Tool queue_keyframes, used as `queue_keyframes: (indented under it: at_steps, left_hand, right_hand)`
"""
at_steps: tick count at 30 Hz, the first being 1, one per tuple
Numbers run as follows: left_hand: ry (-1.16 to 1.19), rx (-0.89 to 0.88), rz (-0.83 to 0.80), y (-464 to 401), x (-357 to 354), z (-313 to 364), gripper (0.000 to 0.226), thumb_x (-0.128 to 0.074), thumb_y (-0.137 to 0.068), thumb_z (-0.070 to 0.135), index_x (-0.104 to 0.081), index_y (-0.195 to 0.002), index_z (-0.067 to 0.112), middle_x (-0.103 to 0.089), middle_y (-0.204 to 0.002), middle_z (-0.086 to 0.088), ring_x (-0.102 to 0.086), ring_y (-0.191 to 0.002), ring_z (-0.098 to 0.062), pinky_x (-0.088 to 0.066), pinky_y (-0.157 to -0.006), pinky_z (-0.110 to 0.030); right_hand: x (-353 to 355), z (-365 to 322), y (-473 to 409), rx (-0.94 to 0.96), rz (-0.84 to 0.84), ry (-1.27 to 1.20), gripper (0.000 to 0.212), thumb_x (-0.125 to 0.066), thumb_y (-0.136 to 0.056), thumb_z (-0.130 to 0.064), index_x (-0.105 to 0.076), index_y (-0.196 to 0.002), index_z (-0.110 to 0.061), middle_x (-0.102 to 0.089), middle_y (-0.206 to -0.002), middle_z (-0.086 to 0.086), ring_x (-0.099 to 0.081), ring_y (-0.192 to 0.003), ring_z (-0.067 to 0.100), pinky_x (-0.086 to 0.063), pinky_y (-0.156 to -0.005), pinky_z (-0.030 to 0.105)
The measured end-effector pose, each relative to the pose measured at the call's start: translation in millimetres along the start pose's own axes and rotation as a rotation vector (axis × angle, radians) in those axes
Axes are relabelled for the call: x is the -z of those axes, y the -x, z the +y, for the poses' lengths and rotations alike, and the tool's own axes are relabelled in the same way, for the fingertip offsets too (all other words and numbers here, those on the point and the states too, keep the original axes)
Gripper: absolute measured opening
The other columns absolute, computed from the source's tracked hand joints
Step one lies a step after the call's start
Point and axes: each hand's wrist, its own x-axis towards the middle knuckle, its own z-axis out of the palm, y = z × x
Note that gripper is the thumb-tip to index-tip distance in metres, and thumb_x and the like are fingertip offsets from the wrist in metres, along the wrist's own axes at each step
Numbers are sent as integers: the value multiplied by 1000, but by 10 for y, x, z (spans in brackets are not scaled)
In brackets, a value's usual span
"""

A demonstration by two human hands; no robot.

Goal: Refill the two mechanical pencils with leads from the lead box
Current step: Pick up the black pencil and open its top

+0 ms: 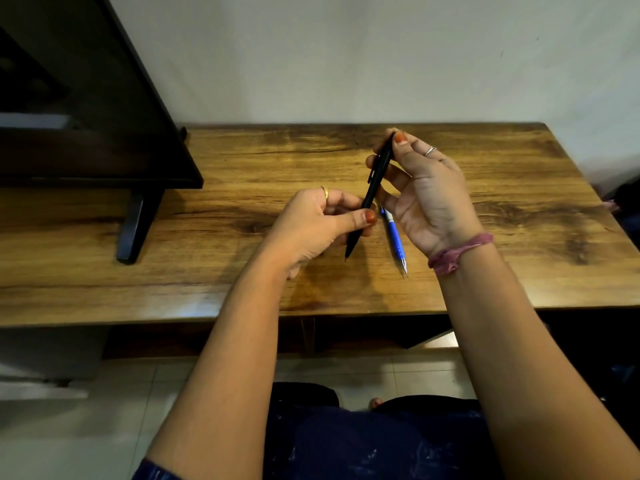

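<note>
I see the black pencil held tilted above the worktop, my left hand pinching its lower barrel; my right hand grips its top end; the blue pencil lies flat just below the right hand.
</note>
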Motion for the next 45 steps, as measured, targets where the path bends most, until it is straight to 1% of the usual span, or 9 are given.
queue_keyframes:
  at_steps: [5,14,18,26,30,34,40,43,45]
  left_hand:
    - [26,2,-13,19,7,11,16,-69,-83,7,-68,-99,5,-73,-90,-10,-70,-85,-17,-55,-78,-29]
    - [19,18,-36,41,27,30,17,-66,-86,7,-67,-103,5,-74,-91,-7,-71,-86,-15,-53,-77,-29]
    - [36,26,-54,56,17,32,12,-64,-87,7,-68,-99,9,-75,-83,0,-71,-84,-12,-52,-89,-39]
    - [93,21,-104,57,23,36,14,-57,-91,3,-67,-100,7,-73,-86,-2,-70,-77,-8,-57,-72,-20]
    - [108,9,-99,66,31,42,15,-57,-92,3,-67,-101,7,-73,-87,-3,-70,-76,-8,-56,-68,-18]
    - [105,-17,-42,68,23,33,13,-58,-91,2,-68,-98,6,-72,-88,-5,-69,-75,-9,-58,-73,-21]
    - [50,-12,-14,45,-6,16,13,-60,-90,3,-68,-100,6,-72,-90,-7,-69,-74,-8,-55,-66,-17]
    - [19,-15,-25,39,-42,20,12,-61,-90,6,-70,-98,10,-73,-93,-9,-70,-78,-10,-56,-69,-19]
    - [17,-19,-20,40,-56,35,11,-61,-90,6,-70,-95,11,-73,-88,-6,-70,-76,-8,-53,-60,-14]
  right_hand:
    - [-20,14,4,-38,-15,-24,15,-52,-96,-16,-63,-88,-20,-64,-76,-8,-63,-73,9,-45,-61,26]
    - [7,15,9,-121,-66,-73,16,-52,-96,-19,-64,-87,-25,-64,-77,-12,-60,-77,8,-43,-65,30]
    - [25,13,2,-166,-76,-137,16,-53,-95,-19,-66,-87,-25,-62,-79,-11,-58,-78,9,-47,-59,26]
    - [18,48,-21,-153,-60,-146,16,-52,-95,-23,-64,-87,-28,-61,-80,-13,-54,-77,9,-36,-57,25]
    - [20,52,-17,-120,-75,-114,15,-53,-95,-24,-66,-89,-27,-61,-78,-12,-55,-76,9,-35,-57,27]
    - [6,46,-4,-71,-75,-75,13,-56,-94,-21,-69,-94,-19,-66,-78,-7,-60,-75,9,-43,-62,27]
    - [-11,75,-32,-15,21,-123,10,-57,-92,-10,-66,-95,-10,-70,-86,-2,-64,-80,11,-48,-73,23]
    - [-27,68,-32,2,8,-210,15,-50,-95,-8,-64,-90,-10,-70,-82,-2,-68,-81,10,-52,-72,20]
    - [-44,76,-30,-3,-5,-259,18,-47,-97,-8,-63,-89,-10,-69,-82,-1,-68,-77,9,-53,-68,17]
